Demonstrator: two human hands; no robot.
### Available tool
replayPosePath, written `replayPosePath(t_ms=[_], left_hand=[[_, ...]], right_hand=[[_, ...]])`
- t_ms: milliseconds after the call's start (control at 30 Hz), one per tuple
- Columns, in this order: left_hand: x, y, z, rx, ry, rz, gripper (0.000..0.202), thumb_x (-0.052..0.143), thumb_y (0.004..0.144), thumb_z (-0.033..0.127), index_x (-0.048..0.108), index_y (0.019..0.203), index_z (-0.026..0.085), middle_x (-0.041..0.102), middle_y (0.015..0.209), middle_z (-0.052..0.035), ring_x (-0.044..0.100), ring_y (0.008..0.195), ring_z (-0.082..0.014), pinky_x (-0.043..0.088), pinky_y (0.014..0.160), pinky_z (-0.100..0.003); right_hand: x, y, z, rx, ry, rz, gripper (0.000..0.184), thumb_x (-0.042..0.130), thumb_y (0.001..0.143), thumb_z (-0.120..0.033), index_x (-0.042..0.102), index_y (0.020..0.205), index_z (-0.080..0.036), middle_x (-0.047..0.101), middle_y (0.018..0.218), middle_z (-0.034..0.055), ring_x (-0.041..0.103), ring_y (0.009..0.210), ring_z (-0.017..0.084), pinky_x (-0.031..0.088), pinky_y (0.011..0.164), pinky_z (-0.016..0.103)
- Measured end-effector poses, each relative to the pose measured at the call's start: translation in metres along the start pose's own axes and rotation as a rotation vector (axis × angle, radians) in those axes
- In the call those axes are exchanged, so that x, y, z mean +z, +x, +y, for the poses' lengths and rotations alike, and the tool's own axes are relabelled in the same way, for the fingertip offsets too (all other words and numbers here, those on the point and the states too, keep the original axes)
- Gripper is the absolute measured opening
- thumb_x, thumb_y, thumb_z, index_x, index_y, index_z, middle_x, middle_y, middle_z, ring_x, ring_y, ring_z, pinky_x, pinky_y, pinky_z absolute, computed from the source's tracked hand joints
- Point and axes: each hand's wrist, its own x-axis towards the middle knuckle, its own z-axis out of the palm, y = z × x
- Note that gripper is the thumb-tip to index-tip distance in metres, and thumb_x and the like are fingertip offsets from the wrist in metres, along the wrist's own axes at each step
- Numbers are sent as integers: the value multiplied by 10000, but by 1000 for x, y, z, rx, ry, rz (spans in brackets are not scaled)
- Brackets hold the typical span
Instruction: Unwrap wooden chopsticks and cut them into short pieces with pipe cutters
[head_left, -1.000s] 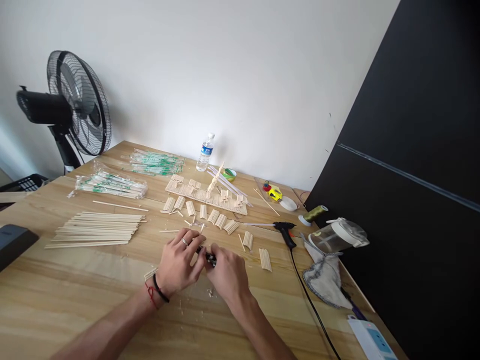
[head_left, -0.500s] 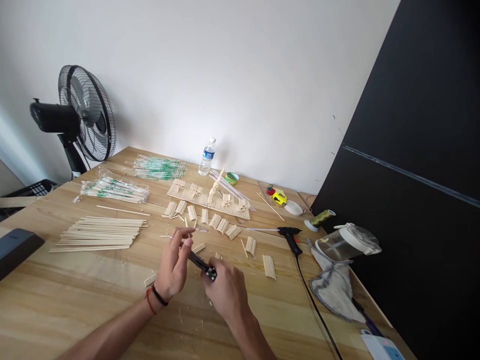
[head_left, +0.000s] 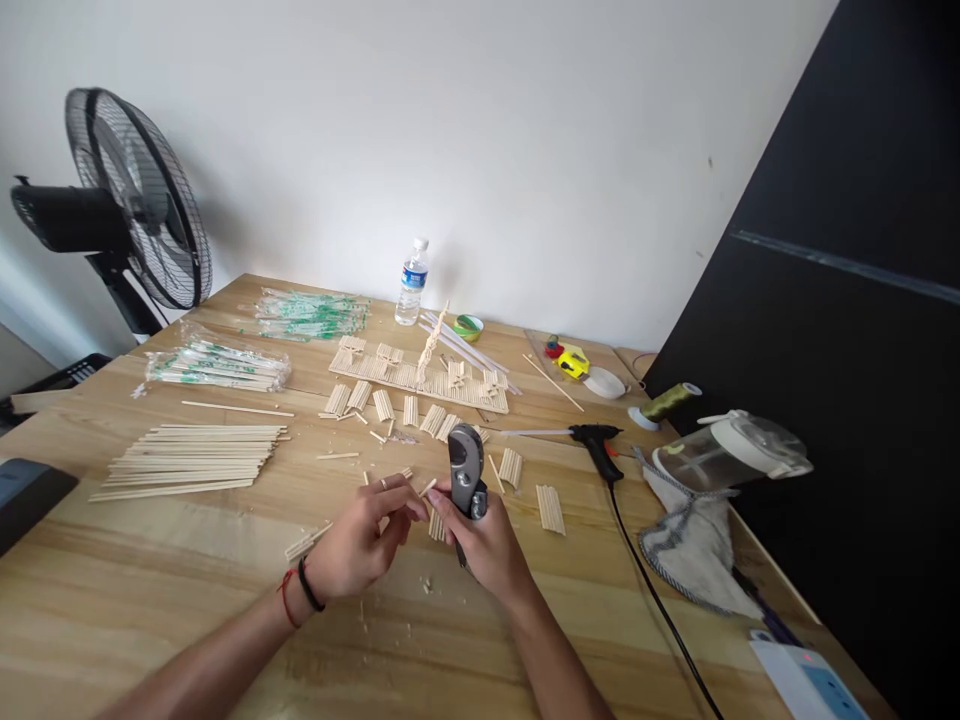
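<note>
My right hand (head_left: 484,540) is wrapped round a dark metal hand cutter (head_left: 466,470), its head pointing up. A short piece of wooden stick (head_left: 428,488) sticks out at my right thumb and fingertips. My left hand (head_left: 367,535) is close beside it, fingers bent and apart from the thumb, holding nothing that I can see. Small glued stick panels (head_left: 411,410) lie in a row beyond the hands. Behind them stands a stick-built model (head_left: 390,376) on a long flat base, with a slanted upright at its middle.
Loose wooden sticks (head_left: 195,455) lie at left, with bagged sticks (head_left: 217,365) behind. A water bottle (head_left: 412,285) stands near the wall. On the right are a corded glue gun (head_left: 598,445), a thread spool (head_left: 670,403), a clear jug (head_left: 720,455), a cloth (head_left: 697,555) and a power strip (head_left: 806,680).
The cutter has turned upright in my right hand; its head was near my left fingers. The short stick piece now shows at my right fingertips. My view has shifted slightly.
</note>
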Motion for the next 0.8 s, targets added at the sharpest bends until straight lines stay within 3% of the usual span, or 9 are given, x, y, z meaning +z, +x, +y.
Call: replayPosePath(t_ms=[200, 333, 400, 567, 733, 800], left_hand=[[1, 1, 4, -24, 32, -107, 317, 416, 1009, 149, 718, 926, 200, 693, 841, -60, 617, 651, -144, 508, 613, -271], [-4, 3, 5, 75, 175, -175, 326, 434, 1045, 173, 682, 1252, 218, 728, 1058, -106, 686, 890, -192, 559, 790, -315], [-10, 2, 3, 86, 300, -187, 354, 451, 1054, 202, 611, 1369, 227, 708, 1164, -121, 702, 911, -193, 568, 807, -320], [-34, -15, -5, 23, 666, -232, 276, 542, 1026, 293, 652, 1279, 267, 653, 1302, -110, 739, 865, -198, 581, 795, -331], [-47, -41, 1, -52, 745, -280, 316, 492, 1013, 202, 596, 1307, 254, 636, 1290, -129, 735, 937, -234, 584, 811, -342], [-47, -46, 6, -65, 762, -275, 331, 458, 1006, 168, 585, 1302, 244, 627, 1270, -136, 732, 866, -224, 580, 763, -338]], right_hand=[[-5, -3, 1, -35, 19, -46, 385, 634, 909, -559, 700, 854, -184, 544, 575, -25, 507, 534, 151, 416, 524, 265], [-12, 2, 3, -67, 58, 37, 352, 638, 905, -532, 646, 804, -196, 530, 556, -37, 498, 528, 148, 418, 533, 266], [-16, 5, 6, -71, 119, 131, 330, 636, 906, -514, 615, 800, -203, 513, 533, -49, 489, 513, 146, 422, 539, 268], [-26, 12, 11, -83, 220, 277, 318, 628, 903, -502, 577, 773, -216, 492, 509, -58, 477, 504, 145, 423, 544, 272], [-26, 11, 11, -87, 243, 279, 339, 648, 883, -524, 581, 759, -216, 506, 502, -51, 492, 492, 151, 424, 534, 280], [-25, 11, 10, -93, 248, 270, 340, 648, 881, -524, 584, 756, -215, 512, 504, -49, 498, 490, 153, 424, 534, 283]])
